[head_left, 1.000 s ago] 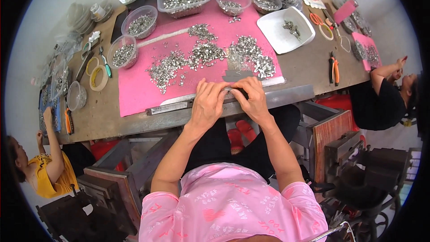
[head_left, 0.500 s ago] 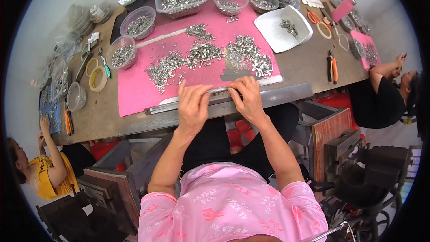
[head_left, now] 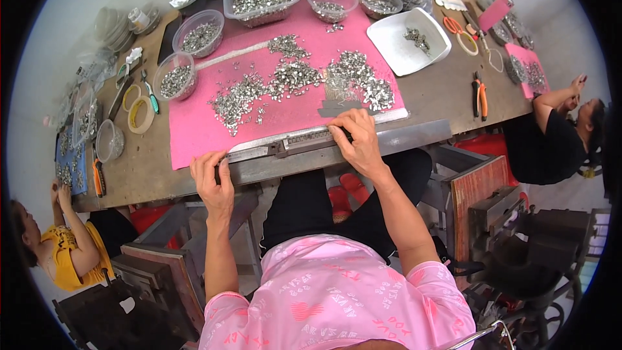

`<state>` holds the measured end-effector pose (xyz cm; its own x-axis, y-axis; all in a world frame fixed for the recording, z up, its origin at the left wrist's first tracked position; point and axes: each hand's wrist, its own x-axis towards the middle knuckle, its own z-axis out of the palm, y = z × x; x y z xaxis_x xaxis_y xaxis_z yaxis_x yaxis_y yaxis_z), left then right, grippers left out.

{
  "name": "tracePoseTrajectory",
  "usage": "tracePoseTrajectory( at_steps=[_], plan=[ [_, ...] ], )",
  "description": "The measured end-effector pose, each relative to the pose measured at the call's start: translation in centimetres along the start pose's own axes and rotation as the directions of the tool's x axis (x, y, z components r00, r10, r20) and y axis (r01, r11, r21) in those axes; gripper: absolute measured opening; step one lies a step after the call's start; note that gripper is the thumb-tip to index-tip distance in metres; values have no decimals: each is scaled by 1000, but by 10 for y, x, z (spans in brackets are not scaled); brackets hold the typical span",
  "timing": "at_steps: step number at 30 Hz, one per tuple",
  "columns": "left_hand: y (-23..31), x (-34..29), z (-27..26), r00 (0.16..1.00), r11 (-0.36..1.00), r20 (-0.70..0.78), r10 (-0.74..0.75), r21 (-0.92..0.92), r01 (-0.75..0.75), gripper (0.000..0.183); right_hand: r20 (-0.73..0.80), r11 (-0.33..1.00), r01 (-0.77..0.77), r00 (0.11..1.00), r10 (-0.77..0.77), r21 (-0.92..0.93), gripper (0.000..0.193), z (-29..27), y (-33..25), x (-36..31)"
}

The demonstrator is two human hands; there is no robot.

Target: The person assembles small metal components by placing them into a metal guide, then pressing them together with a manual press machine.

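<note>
A long narrow metal rail (head_left: 253, 153) lies along the near edge of the table, with a darker block (head_left: 280, 148) partway along it. Small pieces appear to sit in its channel, too small to make out singly. My left hand (head_left: 215, 180) has its fingers and thumb closed around the rail's left end. Further right, my right hand (head_left: 357, 141) pinches the rail near its right part, hiding what is under the fingertips. Beyond both hands, heaps of small shiny metal pieces (head_left: 295, 78) lie on a pink mat (head_left: 194, 113). A grey strip (head_left: 340, 108) rests just past my right hand.
Clear tubs (head_left: 175, 76) of metal pieces and a white tray (head_left: 389, 42) stand around the mat. Orange-handled pliers (head_left: 480, 97) and scissors (head_left: 461, 34) lie right, tape rolls (head_left: 140, 115) left. One person (head_left: 78, 240) sits at each side.
My left hand has slid left along the rail to its end, uncovering the darker block and the rail's middle. My right hand stays nearly in place. The left person's hand has lowered.
</note>
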<state>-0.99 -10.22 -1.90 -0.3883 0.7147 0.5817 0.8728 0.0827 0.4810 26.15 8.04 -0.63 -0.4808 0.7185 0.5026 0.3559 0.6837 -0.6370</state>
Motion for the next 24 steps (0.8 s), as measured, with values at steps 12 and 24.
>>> tracePoseTrajectory(
  at_steps=[12,24],
  plan=[
    [-1,-4,6,999,999,-12,-29,-21,29,21,15,998,-54,998,54,16,7,-3,-1,3],
    [-4,-6,3,1000,1000,22,-17,-2,17,30,21,999,-50,999,50,-18,8,-4,-5,2]
  ],
)
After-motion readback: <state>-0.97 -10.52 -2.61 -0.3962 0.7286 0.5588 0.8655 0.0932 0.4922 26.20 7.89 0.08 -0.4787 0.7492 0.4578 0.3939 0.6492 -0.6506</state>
